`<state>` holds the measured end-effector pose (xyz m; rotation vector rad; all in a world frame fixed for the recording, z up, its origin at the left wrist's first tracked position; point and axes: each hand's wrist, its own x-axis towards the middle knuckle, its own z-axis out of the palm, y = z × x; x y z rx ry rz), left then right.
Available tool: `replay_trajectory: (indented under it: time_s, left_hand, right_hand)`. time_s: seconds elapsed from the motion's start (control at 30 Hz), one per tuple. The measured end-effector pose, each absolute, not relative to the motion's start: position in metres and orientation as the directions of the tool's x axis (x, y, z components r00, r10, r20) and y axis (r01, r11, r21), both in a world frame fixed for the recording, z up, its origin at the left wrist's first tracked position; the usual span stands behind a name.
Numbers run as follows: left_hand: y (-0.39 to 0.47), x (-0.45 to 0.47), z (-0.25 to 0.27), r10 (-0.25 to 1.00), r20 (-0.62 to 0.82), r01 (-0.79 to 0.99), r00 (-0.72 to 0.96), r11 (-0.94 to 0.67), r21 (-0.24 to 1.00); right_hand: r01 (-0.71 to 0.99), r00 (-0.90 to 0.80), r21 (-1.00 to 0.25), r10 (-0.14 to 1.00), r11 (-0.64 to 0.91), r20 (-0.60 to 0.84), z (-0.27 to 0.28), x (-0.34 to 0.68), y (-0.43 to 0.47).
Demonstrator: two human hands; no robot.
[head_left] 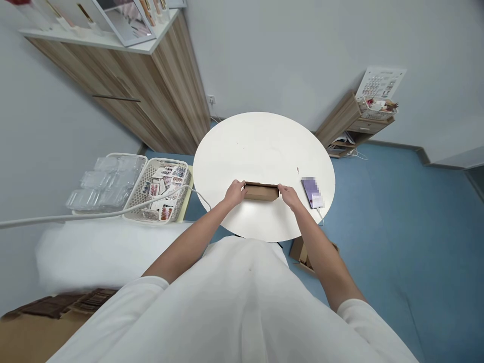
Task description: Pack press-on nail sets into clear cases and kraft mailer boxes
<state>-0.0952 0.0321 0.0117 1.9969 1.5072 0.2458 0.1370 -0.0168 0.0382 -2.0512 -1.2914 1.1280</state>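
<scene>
Between my hands, over the near half of a round white table (264,146), is a small brown cardboard box (260,192) with a dark gap along its top edge. My left hand (235,192) grips its left end, fingers closed at the upper corner. At the opposite end, my right hand (289,195) pinches the upper right corner. Whether the box rests on the table or is slightly lifted, I cannot tell. To the right of my right hand lies a phone (312,193) with a purple screen and a white cable.
Left of the table stand a white basket of nail sets on cards (159,191) and another with clear plastic cases (108,179). A white cable (166,196) crosses them. An open carton (302,254) is on the floor below right. A wooden cabinet (151,85) stands behind left.
</scene>
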Motion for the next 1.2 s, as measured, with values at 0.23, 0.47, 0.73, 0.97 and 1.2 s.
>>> replay_trajectory:
  time_s: [0.23, 0.47, 0.73, 0.97, 1.2]
  left_hand:
    - [0.028, -0.095, 0.013, 0.934, -0.101, 0.73, 0.342, -0.196, 0.655]
    - [0.027, -0.1, 0.014, 0.915, -0.127, 0.678, 0.382, -0.184, 0.711]
    - [0.03, -0.11, 0.016, 0.866, -0.171, 0.679, 0.469, -0.229, 0.698]
    - [0.029, -0.106, 0.016, 0.887, -0.344, 0.606, 0.307, 0.096, 0.79]
    - [0.024, -0.103, 0.006, 0.865, -0.383, 0.591, 0.324, 0.132, 0.796]
  right_hand:
    - [0.433, 0.205, -0.787, 0.899, -0.438, -0.388, 0.037, 0.138, -0.013]
    - [0.354, 0.16, -0.827, 0.9, -0.436, -0.406, 0.042, 0.141, -0.015]
    - [0.259, 0.153, -0.808, 0.849, -0.528, -0.506, 0.037, 0.149, -0.016]
    - [0.125, 0.108, -0.791, 0.8, -0.599, -0.59, 0.03, 0.145, -0.021]
    - [0.237, 0.222, -0.769, 0.804, -0.593, -0.552, 0.013, 0.128, -0.029]
